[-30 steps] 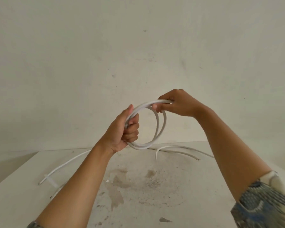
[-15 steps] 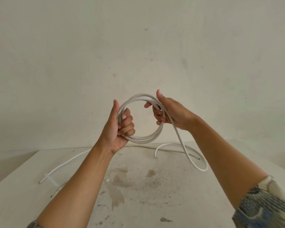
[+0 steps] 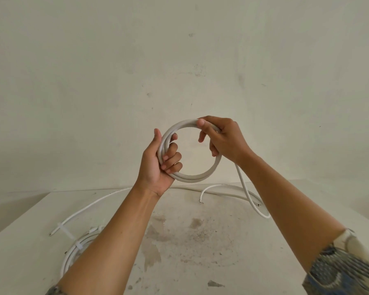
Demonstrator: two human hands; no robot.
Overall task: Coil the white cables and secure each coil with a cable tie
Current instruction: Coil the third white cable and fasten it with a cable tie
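White on the held cable coil [image 3: 190,178], white too on the loose cables [image 3: 90,206] and the tied coil [image 3: 69,255]. Pale, perhaps translucent white on the cable tie [image 3: 65,231]. Off-white table [image 3: 30,248], blotched with grey-brown stains. Cream wall [image 3: 179,60], faintly speckled. Sleeve [image 3: 345,265] in blue, grey and cream, patterned with curved bands

A scuffed, off-white wall [image 3: 179,60] is rising behind the white table [image 3: 232,269], whose stained top is catching soft, even light.
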